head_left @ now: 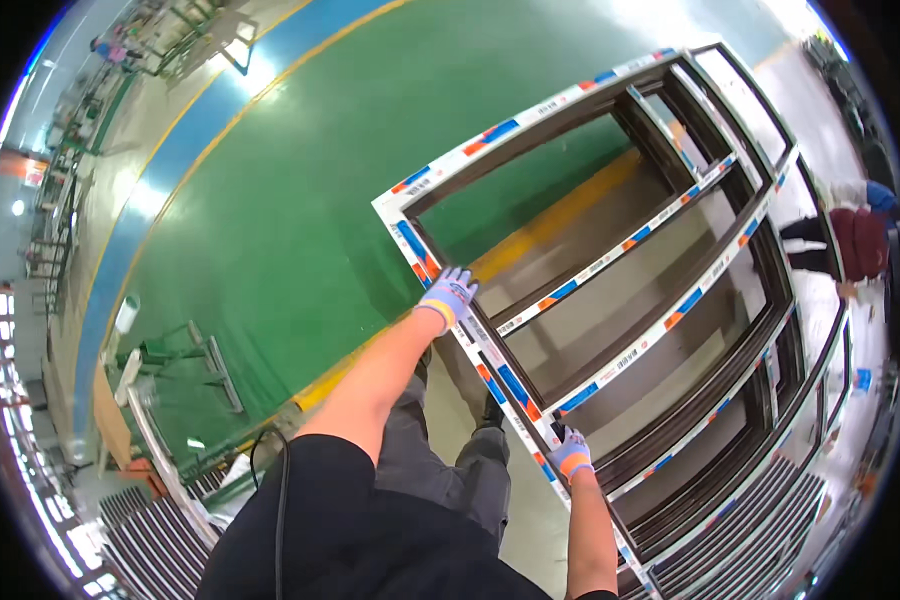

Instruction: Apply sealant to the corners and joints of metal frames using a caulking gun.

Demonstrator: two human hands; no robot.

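Note:
A large window frame, dark inside and faced with white protective film bearing blue and orange print, stands tilted in front of me and to my right. Crossbars divide it into several openings. My left hand, in a lilac glove with an orange and yellow cuff, is closed over the frame's near side bar, close to its left corner. Farther along the same bar, my right hand, gloved alike, grips the frame where a long crossbar meets it. The undersides of both hands are hidden.
More dark frames stand behind this one. Stacked metal profiles lie at the lower right, others at the lower left. A person in dark red stands at the far right. A green metal stand is on the left floor.

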